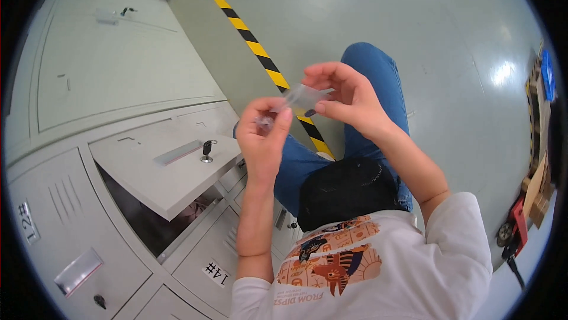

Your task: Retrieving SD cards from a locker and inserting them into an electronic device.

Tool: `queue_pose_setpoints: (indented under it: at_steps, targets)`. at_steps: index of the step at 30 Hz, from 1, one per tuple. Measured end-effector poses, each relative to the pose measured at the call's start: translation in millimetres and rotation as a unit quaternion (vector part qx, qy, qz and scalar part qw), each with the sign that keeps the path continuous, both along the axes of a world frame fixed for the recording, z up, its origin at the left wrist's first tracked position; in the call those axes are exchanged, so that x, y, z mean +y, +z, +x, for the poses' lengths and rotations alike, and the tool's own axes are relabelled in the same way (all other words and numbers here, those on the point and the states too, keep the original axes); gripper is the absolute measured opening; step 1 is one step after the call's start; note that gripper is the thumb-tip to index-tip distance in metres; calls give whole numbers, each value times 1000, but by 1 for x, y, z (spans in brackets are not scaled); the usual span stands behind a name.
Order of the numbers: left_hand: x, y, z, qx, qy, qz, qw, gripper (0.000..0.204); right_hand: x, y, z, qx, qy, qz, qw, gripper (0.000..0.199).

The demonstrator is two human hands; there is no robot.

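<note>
A small clear plastic bag (300,97) is stretched between my two hands, above my knees. My left hand (264,139) is closed, pinching the bag's left side between thumb and fingers. Some crumpled clear plastic (264,122) shows within its curled fingers. My right hand (350,98) grips the bag's right edge with the thumb below and the fingers curved over the top. A small dark piece (310,113) shows by the right thumb; whether it lies inside the bag, and what it is, I cannot tell.
Grey metal lockers (62,199) stand on my left. One locker door (160,160) is swung out, with a key (206,149) in its lock. Black-and-yellow tape (248,39) crosses the grey floor (438,42). At the far right are wooden pallets (538,113) and a red cart (519,225).
</note>
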State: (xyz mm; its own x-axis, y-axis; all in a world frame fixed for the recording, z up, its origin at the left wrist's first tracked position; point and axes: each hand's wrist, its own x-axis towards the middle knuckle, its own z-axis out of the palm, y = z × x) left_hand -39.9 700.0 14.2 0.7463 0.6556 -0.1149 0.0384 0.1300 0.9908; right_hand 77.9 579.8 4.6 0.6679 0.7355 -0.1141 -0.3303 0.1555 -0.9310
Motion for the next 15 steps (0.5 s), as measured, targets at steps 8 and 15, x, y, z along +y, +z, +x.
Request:
queue_pose_setpoints:
  at_steps: [8, 15]
  targets:
    - [2, 5, -19, 1, 3, 94, 996, 23, 14, -6, 13, 20, 88, 21, 996, 9]
    - [-23, 5, -76, 52, 196, 31, 979, 63, 50, 1, 1, 58, 243, 32, 968, 10]
